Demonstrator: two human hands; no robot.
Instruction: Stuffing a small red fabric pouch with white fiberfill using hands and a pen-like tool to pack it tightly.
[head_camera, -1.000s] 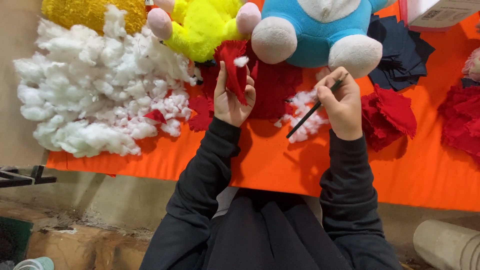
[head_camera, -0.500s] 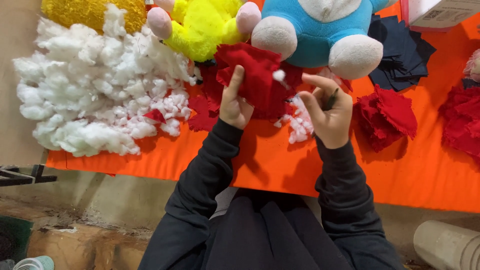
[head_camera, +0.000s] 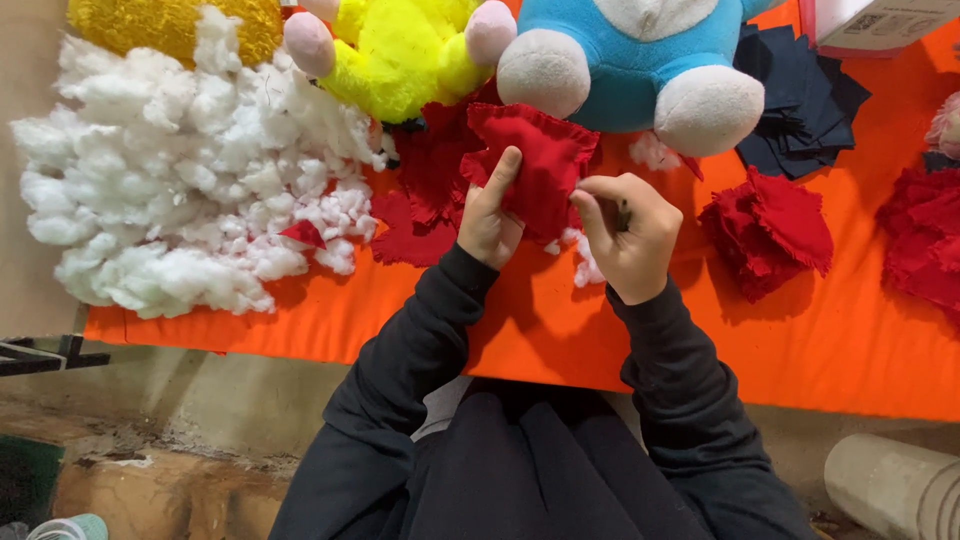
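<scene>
— What's spread out there, biggest first?

— The orange bench (head_camera: 820, 340) fills the frame. A big heap of white stuffing (head_camera: 170, 210) lies at upper left, with a blue plush (head_camera: 640, 60) and a yellow plush (head_camera: 400, 55) along the top edge. Dark patches (head_camera: 800, 100) sit at upper right, and red scraps (head_camera: 770, 225) lie right of centre.

— And the person's work?

— It looks like stuffing a red pouch (head_camera: 535, 160). The pouch is held up at centre frame, just under the blue plush. It's small, flat and ragged at the edges.

— How are the hands?

— Close together. The left hand (head_camera: 487, 220) is clamped on the pouch's lower left, thumb up along its face. The right hand (head_camera: 630, 235) is closed on a thin dark stick (head_camera: 623, 213), pressed against the pouch's lower right edge. Most of the stick is hidden in the fist.

— What does the next move call for?

— My guess is a steady left grip while the stick works in, gently, since the seams look frayed. White tufts (head_camera: 585, 262) lie on the bench just below the hands.
</scene>
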